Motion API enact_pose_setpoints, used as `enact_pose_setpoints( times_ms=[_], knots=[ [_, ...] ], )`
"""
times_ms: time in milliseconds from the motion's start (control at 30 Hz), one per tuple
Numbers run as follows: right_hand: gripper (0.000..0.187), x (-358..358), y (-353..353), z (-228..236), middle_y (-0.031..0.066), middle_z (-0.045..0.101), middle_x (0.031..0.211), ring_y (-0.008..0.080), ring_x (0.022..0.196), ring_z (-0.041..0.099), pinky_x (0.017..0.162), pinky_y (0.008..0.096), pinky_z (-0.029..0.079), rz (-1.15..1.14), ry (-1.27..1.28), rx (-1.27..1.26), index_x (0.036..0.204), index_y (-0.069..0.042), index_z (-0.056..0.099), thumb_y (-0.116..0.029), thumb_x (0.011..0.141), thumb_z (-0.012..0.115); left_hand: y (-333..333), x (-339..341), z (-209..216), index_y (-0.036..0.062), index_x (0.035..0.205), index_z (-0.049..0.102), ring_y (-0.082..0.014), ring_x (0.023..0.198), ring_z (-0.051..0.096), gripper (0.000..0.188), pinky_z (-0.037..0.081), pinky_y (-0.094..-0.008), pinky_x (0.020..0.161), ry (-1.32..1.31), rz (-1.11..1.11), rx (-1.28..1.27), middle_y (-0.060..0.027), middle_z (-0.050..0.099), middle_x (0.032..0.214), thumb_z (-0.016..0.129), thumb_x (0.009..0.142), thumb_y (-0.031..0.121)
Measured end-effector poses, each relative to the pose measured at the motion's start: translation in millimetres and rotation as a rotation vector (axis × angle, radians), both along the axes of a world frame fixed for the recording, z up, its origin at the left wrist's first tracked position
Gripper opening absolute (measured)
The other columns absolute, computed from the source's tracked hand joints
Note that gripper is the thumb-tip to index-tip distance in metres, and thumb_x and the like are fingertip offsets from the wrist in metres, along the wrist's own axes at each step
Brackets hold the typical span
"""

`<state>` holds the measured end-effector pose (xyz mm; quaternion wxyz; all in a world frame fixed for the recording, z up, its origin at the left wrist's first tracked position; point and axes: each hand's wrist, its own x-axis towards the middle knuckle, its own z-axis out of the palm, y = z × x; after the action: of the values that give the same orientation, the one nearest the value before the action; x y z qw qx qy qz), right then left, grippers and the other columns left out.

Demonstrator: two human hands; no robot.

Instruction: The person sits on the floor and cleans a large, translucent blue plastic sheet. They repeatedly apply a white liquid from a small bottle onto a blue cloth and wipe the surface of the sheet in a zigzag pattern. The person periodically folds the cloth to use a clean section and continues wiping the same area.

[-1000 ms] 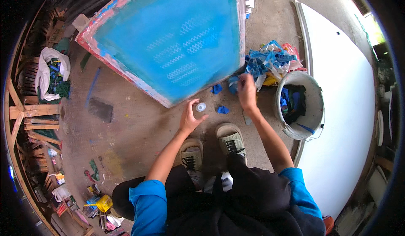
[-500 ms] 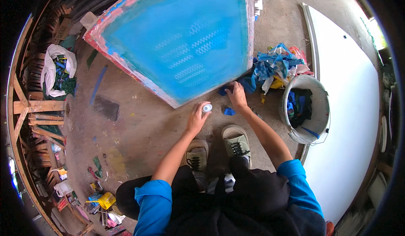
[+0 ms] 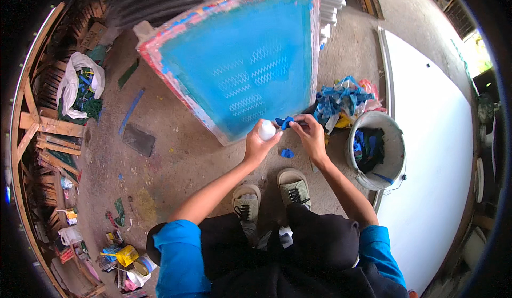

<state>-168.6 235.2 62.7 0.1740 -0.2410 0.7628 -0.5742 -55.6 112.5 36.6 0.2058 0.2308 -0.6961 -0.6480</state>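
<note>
My left hand (image 3: pixel 256 147) is closed around a small white bottle (image 3: pixel 266 130), whose rounded top faces up. Close beside it, my right hand (image 3: pixel 313 138) pinches a crumpled scrap of blue cloth (image 3: pixel 286 122) between thumb and fingers. Both hands are near the lower corner of a large framed screen (image 3: pixel 234 69), with blue mesh, pale zigzag marks and a paint-smeared frame. A second blue scrap (image 3: pixel 287 153) lies on the floor below my hands, in front of my shoes.
To the right stands a grey bucket (image 3: pixel 399 143) with dark and blue rags inside. Crumpled plastic and rags (image 3: pixel 341 103) lie behind it. A long white board (image 3: pixel 432 154) leans or lies farther right. At left are a white sack (image 3: pixel 68 87) and wooden framing (image 3: pixel 56 125).
My right hand has picked up a blue scrap near the screen's edge and brought it close to the bottle. The bottle is now raised nearer. The view has shifted slightly.
</note>
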Motion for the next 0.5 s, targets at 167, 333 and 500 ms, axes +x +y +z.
enact_pose_setpoints(
  times_ms=[167, 333, 500],
  knots=[
    [0.018, 1.5, 5.5, 79.5, 0.0022, 0.059, 0.084, 0.0051, 0.068, 0.051, 0.059, 0.0193, 0.039, 0.142, -0.048, -0.177, 0.093, -0.001, 0.063, -0.015, 0.083, 0.064, -5.7, -3.4, 106.4, 0.0058, 0.09, 0.053, -0.0053, 0.073, 0.053, 0.025, 0.045, -0.0209, 0.063, 0.198, -0.019, 0.098, 0.0013, 0.057, 0.08, 0.073, 0.075, 0.01],
    [0.023, 23.9, -3.9, 156.4, 0.0065, 0.059, 0.092, 0.0112, 0.084, 0.056, 0.078, 0.0245, 0.043, 0.381, -0.217, -0.258, 0.106, 0.002, 0.055, -0.016, 0.091, 0.052, -18.0, 36.6, 187.1, 0.0062, 0.085, 0.051, -0.0052, 0.068, 0.053, 0.027, 0.045, -0.0217, 0.06, 0.225, 0.067, -0.052, 0.0011, 0.058, 0.077, 0.074, 0.073, 0.01],
    [0.04, 61.6, -20.2, 204.3, 0.0123, 0.056, 0.103, 0.0232, 0.097, 0.057, 0.086, 0.0354, 0.044, 0.595, -0.752, -0.314, 0.119, 0.0, 0.044, -0.031, 0.094, 0.047, -25.1, 77.5, 220.1, 0.0058, 0.086, 0.051, -0.0086, 0.069, 0.057, 0.029, 0.046, -0.0268, 0.059, 0.158, 0.213, -0.47, -0.0038, 0.061, 0.072, 0.075, 0.072, 0.013]
  ],
)
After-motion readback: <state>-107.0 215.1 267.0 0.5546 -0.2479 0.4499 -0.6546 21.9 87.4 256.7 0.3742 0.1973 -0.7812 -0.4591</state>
